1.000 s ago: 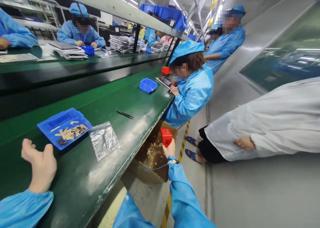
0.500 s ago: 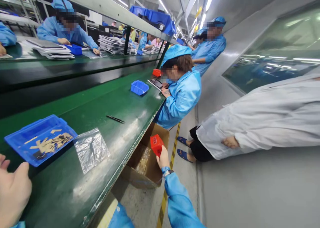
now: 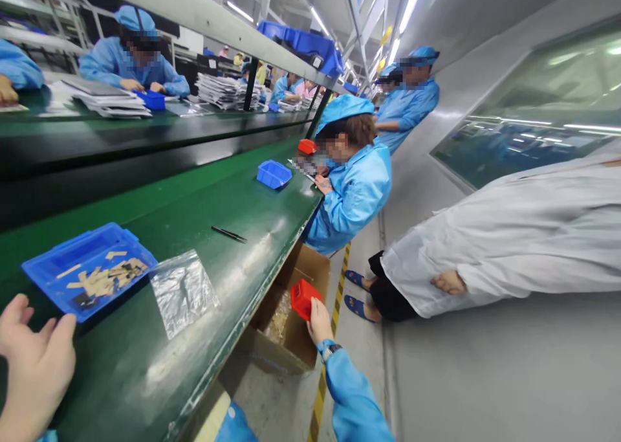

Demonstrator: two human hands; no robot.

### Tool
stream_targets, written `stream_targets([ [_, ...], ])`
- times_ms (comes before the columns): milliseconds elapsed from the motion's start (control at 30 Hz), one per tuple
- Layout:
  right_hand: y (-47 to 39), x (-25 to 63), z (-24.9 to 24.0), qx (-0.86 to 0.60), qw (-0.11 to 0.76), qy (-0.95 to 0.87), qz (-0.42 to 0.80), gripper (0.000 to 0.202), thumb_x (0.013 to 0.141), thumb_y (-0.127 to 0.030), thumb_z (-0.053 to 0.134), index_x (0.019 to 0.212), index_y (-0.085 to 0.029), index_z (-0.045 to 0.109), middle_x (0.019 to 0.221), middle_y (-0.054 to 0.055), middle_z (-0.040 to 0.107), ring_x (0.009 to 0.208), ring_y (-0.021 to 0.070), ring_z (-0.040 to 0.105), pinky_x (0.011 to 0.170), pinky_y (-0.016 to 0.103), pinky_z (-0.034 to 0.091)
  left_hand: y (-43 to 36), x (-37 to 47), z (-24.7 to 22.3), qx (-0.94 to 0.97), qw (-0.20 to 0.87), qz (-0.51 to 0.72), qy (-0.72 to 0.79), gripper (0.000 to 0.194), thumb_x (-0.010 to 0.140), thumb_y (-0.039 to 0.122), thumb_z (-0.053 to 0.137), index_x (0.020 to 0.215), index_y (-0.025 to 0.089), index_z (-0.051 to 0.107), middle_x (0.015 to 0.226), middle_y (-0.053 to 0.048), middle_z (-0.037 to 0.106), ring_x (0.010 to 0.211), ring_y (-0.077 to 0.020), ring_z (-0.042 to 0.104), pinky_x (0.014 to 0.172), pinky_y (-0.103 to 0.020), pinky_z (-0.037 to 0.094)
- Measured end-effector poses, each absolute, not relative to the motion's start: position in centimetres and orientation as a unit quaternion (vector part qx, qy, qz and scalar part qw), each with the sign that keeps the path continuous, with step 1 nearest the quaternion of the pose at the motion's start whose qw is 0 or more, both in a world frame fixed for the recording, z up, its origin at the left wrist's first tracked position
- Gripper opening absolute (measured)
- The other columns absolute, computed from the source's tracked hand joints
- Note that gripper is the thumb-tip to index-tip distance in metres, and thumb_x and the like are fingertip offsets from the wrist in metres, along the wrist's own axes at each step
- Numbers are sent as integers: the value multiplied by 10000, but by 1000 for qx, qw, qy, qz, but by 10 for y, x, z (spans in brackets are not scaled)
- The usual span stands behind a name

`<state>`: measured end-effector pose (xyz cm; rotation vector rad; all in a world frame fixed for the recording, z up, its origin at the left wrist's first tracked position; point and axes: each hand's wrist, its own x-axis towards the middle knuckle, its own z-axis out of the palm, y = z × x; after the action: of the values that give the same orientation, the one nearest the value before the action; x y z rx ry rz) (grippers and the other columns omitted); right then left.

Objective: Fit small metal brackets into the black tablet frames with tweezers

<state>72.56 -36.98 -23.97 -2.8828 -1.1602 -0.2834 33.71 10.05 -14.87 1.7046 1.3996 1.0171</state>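
Observation:
My right hand (image 3: 320, 320) grips a small red plastic bin (image 3: 303, 298), held tilted over an open cardboard box (image 3: 272, 351) beside the bench. Inside the box lie clear plastic and small tan scraps (image 3: 280, 316). At the lower left, my left hand (image 3: 39, 358) is open with its fingers apart, just in front of a blue tray (image 3: 53, 261). Small tan strips (image 3: 114, 277) and some dark pieces are in that tray. A clear plastic bag (image 3: 184, 293) lies flat to the tray's right. Black tweezers (image 3: 229, 234) rest farther up the bench.
The green bench (image 3: 169, 215) has its edge running diagonally to my right. A smaller blue bin (image 3: 274, 174) and a co-worker in blue (image 3: 356, 176) are farther along. A person in a white coat (image 3: 509, 235) stands at right, past yellow-black floor tape (image 3: 320, 397).
My right hand has lowered the red bin slightly toward the box and tipped it more. My left hand has shifted right and its fingers show more spread.

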Motion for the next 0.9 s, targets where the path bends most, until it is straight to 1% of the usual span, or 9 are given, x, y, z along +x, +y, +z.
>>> stream_targets([
  [133,-369,725,-238,-923,24,-376,-79,641,634,-84,371,1262,-1,470,1279,230,430,1212,337,384,1021,485,321,95,342,-140,644,370,400,538,874,661,341,609,1416,127,225,1394,-244,165,1275,-313,327,929,-426,420],
  [300,-370,721,-230,-921,73,-379,-51,638,623,-101,381,1245,-17,499,1282,230,433,1222,345,374,1024,517,291,89,341,-136,660,363,407,517,855,682,288,619,1425,234,201,1417,-172,165,1282,-310,315,954,-442,417],
  [433,-364,717,-218,-919,149,-365,-26,629,602,-138,417,1210,-12,517,1270,238,447,1222,358,375,1026,540,270,93,337,-145,676,356,402,505,861,677,312,607,1426,218,194,1413,-177,168,1274,-307,319,946,-444,416],
  [533,-356,717,-209,-919,232,-319,-22,623,633,-211,490,1224,-17,464,1266,232,450,1223,330,391,1054,498,268,102,333,-161,674,349,418,500,971,562,329,662,1412,204,209,1397,-193,179,1260,-326,325,901,-475,428],
  [600,-351,719,-205,-920,295,-256,-27,643,706,-326,521,1250,-17,372,1238,249,461,1169,305,458,1020,487,330,106,331,-170,674,349,422,495,1025,500,311,682,1407,214,213,1394,-189,188,1253,-329,328,882,-490,433],
  [667,-348,722,-201,-915,353,-195,-12,607,799,-447,451,1229,-40,318,1161,250,517,1020,275,571,894,474,447,107,330,-172,677,350,425,488,1035,483,287,677,1406,219,214,1391,-185,197,1249,-324,329,884,-492,433],
  [767,-349,727,-194,-901,404,-155,29,513,869,-522,318,1130,-82,358,989,203,610,746,230,642,659,408,532,106,329,-169,675,361,419,488,1024,485,297,669,1404,204,227,1385,-195,197,1246,-330,331,887,-508,425],
  [833,-349,731,-188,-899,407,-158,27,502,875,-524,310,1111,-86,371,967,198,616,727,230,643,617,394,533,105,330,-165,669,367,417,493,1035,467,307,676,1399,192,240,1380,-202,200,1241,-338,335,883,-521,420],
  [900,-348,732,-181,-904,387,-181,-10,539,843,-502,398,1170,-76,340,1059,217,579,858,248,629,708,419,527,105,331,-163,666,368,420,495,1046,456,298,680,1400,196,241,1381,-199,204,1234,-338,343,881,-527,420],
])
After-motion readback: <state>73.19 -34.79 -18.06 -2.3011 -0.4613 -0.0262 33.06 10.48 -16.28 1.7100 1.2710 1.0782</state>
